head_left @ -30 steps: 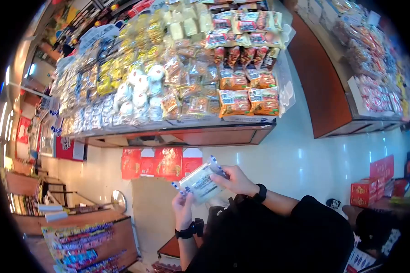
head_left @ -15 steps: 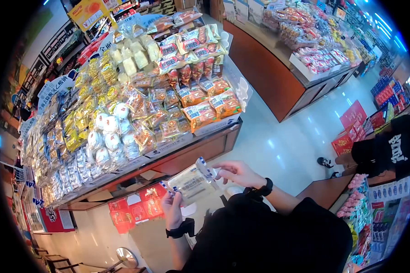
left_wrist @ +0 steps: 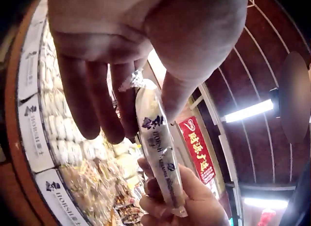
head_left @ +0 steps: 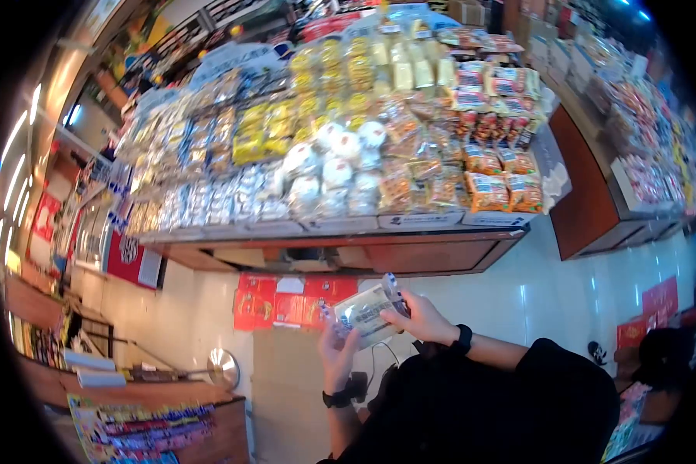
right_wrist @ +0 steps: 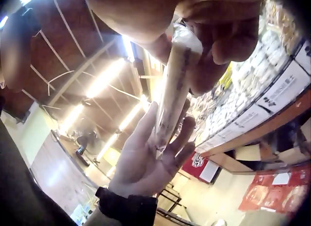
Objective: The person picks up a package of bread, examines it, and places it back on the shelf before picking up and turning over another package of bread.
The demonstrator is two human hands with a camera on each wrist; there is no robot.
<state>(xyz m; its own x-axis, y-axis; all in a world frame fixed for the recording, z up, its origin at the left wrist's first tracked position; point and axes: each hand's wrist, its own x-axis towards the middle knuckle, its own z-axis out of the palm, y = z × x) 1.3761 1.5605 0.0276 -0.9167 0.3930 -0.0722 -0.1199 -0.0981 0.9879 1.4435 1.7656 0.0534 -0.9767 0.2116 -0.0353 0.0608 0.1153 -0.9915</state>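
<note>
A flat packet of bread [head_left: 363, 313] in clear wrap with dark blue print is held tilted in front of the body. My left hand [head_left: 337, 357] pinches its left end, thumb on the near face. At the other end, my right hand [head_left: 427, 319] grips the packet with its thumb across the printed face. The left wrist view shows the packet [left_wrist: 159, 143] edge-on, between the left thumb and fairly straight fingers, with the right hand [left_wrist: 192, 199] curled round its lower end. Curled right fingers [right_wrist: 233, 41] hold the packet's top in the right wrist view.
A long display counter [head_left: 433, 251] ahead is heaped with wrapped breads and snacks. Red flattened cartons [head_left: 255, 301] lie on the floor before it. Another snack counter [head_left: 595, 185] stands at right, and a candy rack [head_left: 143, 417] is at lower left.
The right hand's fingers were loose at the packet's right end half a second ago and now grip it. The head view swung rightward, then back left. The left hand kept its hold.
</note>
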